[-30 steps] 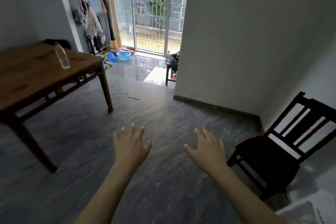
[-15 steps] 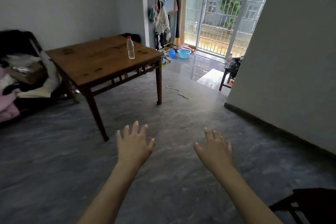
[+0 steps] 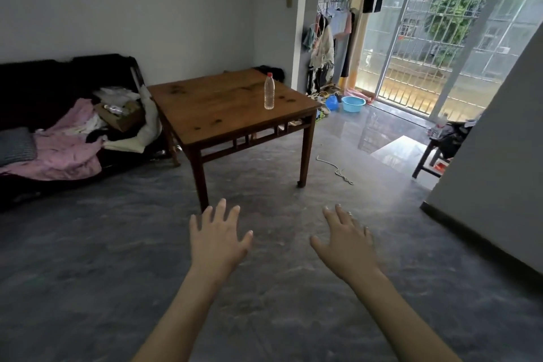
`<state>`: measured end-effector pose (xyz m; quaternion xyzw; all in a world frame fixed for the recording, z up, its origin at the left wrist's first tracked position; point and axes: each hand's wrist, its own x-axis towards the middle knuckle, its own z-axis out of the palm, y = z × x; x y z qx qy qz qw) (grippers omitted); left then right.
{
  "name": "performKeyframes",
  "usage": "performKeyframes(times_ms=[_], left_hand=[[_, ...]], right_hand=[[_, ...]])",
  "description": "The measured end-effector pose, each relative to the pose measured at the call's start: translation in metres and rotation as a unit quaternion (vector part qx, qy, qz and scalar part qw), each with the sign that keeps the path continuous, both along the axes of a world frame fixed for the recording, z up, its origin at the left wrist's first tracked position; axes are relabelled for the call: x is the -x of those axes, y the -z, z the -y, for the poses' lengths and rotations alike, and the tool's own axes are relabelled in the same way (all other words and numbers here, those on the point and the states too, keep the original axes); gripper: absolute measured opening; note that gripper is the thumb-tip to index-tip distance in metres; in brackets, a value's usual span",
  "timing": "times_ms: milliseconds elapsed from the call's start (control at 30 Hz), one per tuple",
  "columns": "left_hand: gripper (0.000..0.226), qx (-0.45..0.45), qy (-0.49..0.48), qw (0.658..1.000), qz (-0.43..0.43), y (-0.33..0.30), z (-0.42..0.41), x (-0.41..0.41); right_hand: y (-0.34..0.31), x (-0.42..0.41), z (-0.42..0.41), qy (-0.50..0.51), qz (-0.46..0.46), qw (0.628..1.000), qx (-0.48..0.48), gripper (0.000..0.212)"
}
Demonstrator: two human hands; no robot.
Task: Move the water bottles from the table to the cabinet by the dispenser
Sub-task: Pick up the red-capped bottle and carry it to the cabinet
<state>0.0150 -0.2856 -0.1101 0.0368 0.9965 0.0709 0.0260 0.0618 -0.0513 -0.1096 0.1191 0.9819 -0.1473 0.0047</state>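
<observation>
One clear water bottle [image 3: 269, 92] with a red cap stands upright near the right edge of a square wooden table [image 3: 223, 114] across the room. My left hand [image 3: 217, 238] and my right hand [image 3: 348, 241] are stretched out in front of me over the floor, palms down, fingers spread and holding nothing. Both hands are well short of the table. No cabinet or dispenser is in view.
A dark sofa [image 3: 44, 88] piled with clothes and a box lines the left wall. A grey wall corner [image 3: 496, 138] juts in on the right, with a low dark stool [image 3: 432, 156] behind it. A blue basin [image 3: 354, 103] and a cord [image 3: 338, 169] lie on the floor by the balcony door.
The view has swung left: the table and bottle shifted toward the centre, the sofa came into sight, and the black chair left the frame. Both hands stay open and outstretched.
</observation>
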Motion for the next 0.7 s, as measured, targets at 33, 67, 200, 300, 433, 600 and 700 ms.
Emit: performKeyframes(times_ms=[33,67,200,300,433,600,700], left_hand=[[0.071,-0.003,-0.001,1.000,0.001,-0.002,0.005,0.012],[0.071,-0.006,-0.001,1.000,0.000,-0.005,0.009,0.024],[0.071,-0.020,0.010,1.000,-0.016,-0.014,0.019,0.072],[0.070,-0.025,0.014,0.999,-0.021,-0.018,0.021,0.101],[0.070,-0.023,0.031,0.999,-0.007,-0.017,0.020,0.131],[0.072,-0.027,0.028,0.999,-0.004,-0.017,0.014,0.174],[0.074,-0.024,0.026,0.999,0.001,-0.016,0.008,0.204]], right_hand=[[-0.003,0.013,0.003,-0.002,0.000,1.000,-0.003,0.075],[-0.006,0.024,0.006,-0.004,0.000,1.000,-0.006,0.074],[-0.017,0.067,0.016,-0.011,-0.016,1.000,-0.017,0.073],[-0.021,0.093,0.024,-0.022,-0.021,0.999,-0.028,0.073],[-0.021,0.124,0.030,-0.036,-0.010,0.999,-0.035,0.073],[-0.015,0.171,0.026,-0.039,-0.008,0.999,-0.018,0.071],[-0.011,0.205,0.018,-0.042,-0.007,0.999,-0.022,0.072]])
